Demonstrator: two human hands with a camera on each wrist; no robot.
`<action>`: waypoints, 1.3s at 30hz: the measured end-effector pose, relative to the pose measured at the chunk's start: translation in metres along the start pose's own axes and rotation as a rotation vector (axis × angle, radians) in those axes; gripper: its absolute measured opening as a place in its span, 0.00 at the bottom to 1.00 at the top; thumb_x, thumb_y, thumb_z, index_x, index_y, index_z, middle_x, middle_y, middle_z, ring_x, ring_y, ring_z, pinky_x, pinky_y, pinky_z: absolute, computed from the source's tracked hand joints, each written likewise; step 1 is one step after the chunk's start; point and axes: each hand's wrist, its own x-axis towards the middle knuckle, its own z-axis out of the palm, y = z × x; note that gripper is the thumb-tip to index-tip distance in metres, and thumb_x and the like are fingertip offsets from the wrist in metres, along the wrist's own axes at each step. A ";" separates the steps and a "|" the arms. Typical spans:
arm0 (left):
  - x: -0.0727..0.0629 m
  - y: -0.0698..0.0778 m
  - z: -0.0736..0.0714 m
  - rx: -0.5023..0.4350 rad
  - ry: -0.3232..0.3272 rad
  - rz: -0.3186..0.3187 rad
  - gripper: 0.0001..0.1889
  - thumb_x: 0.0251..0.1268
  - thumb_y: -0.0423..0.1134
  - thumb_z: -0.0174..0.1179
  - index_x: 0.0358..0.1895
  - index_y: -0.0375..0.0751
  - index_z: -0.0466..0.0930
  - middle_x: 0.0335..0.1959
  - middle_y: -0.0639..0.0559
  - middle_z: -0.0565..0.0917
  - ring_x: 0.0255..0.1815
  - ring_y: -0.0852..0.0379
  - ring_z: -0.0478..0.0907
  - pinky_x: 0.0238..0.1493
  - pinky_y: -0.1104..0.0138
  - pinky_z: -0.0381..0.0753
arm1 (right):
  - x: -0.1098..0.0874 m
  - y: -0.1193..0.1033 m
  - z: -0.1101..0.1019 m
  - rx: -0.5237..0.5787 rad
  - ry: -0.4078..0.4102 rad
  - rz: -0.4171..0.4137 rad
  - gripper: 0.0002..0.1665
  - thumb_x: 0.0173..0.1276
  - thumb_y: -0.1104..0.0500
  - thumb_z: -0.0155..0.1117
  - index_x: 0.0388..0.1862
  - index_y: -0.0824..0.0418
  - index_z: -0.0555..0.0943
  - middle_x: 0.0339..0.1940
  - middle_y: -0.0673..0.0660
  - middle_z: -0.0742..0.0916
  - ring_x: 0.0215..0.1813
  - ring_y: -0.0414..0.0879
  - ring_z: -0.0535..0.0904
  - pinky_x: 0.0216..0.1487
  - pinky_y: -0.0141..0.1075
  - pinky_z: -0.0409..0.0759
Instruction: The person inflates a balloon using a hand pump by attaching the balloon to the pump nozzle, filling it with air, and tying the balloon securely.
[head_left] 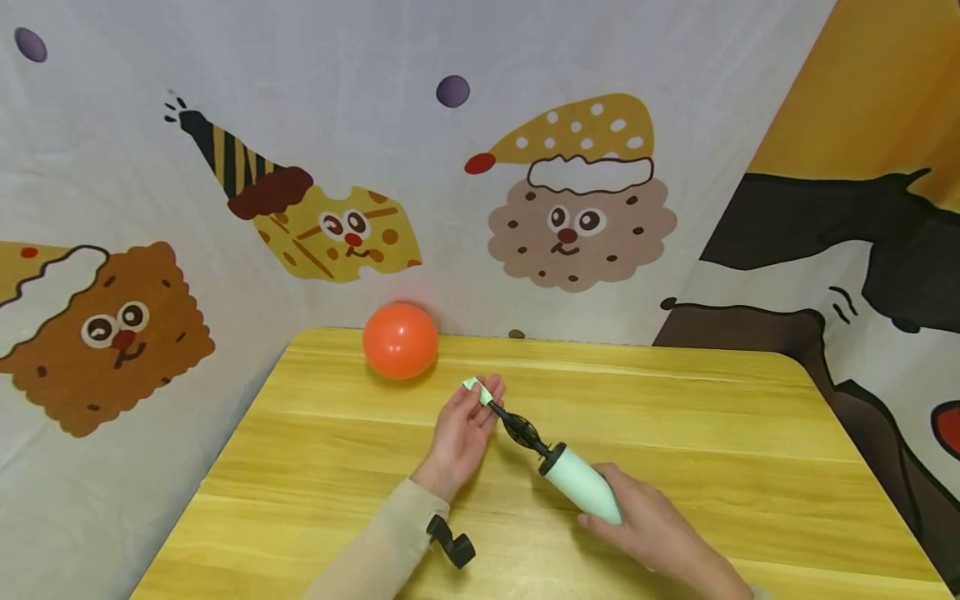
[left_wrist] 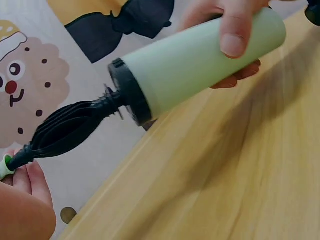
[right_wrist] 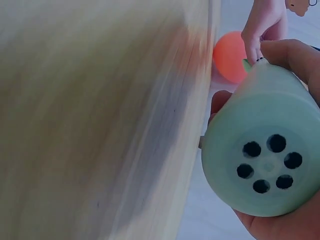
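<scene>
My right hand [head_left: 652, 521] grips a pale green balloon hand pump [head_left: 581, 483] by its barrel, its black ribbed nozzle pointing up and left. At the nozzle tip, a small limp light-green balloon [head_left: 477, 389] is pinched between the thumb and fingers of my left hand [head_left: 463, 433]. In the left wrist view, the balloon's neck [left_wrist: 6, 167] sits around the end of the black nozzle [left_wrist: 65, 129]. The right wrist view shows the pump's round end [right_wrist: 267, 165] with several dark holes, and fingers wrapped around the barrel.
An inflated orange balloon [head_left: 401, 341] rests at the back left of the wooden table [head_left: 675, 417], close to the cloth backdrop [head_left: 450, 250] with cartoon prints. A black strap piece [head_left: 452, 542] sticks out from my left wrist.
</scene>
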 end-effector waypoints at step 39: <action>-0.011 -0.012 0.007 0.068 -0.168 0.030 0.16 0.85 0.46 0.48 0.61 0.41 0.76 0.60 0.50 0.84 0.70 0.47 0.74 0.72 0.57 0.67 | 0.011 -0.022 0.005 0.135 0.013 0.017 0.39 0.63 0.39 0.75 0.66 0.56 0.76 0.44 0.51 0.86 0.38 0.41 0.79 0.35 0.35 0.79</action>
